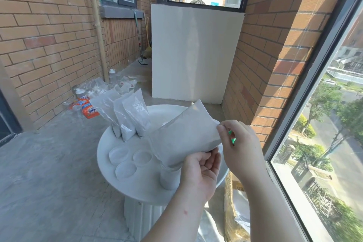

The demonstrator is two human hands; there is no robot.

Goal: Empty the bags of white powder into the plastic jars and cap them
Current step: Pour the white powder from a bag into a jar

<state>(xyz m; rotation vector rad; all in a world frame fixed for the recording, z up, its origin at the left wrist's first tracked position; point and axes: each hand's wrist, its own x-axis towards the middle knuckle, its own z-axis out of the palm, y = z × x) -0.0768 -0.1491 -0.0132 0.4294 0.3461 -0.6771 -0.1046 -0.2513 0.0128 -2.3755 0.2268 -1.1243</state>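
Closest, low at 6 o'clock of the view: left hand (200,171), palm up, fingers curled against the lower edge of a clear bag of white powder (184,135), gripping it from beneath. Just beside, at 3 o'clock from it: right hand (240,143), thumb and forefinger pinching the same bag's raised right-hand corner. Hands close together, both clamped on that one bag. Bag tilted, high corner toward 1 o'clock, low corner dipping toward 7 o'clock at the mouth of a translucent plastic jar (169,180); touching the rim or not, impossible to tell. Jar upright, uncapped, greyish-white inside, near the 5 o'clock edge of a round white tabletop (107,179). On the floor at 4 o'clock, beside the table's pedestal (137,220): an open cardboard box (228,202) with pale plastic packets inside. Around 8 o'clock of the tabletop: three round white pieces (125,170) lying flat in a tight cluster, lids or low jars, not clear which. Farther back, around 11 o'clock: three more powder bags (122,118) standing upright, side by side and touching. Beyond, on the concrete floor (39,163) at 10 o'clock: an orange detergent pack (91,111), clear bottles (112,76) and crumpled plastic wrappers against a brick wall (39,35). At 12 o'clock, a plain white panel (196,55); left of it, a broom (147,45) leaning in the corner. At 3 o'clock, a large window (334,124), with trees and a street outside.
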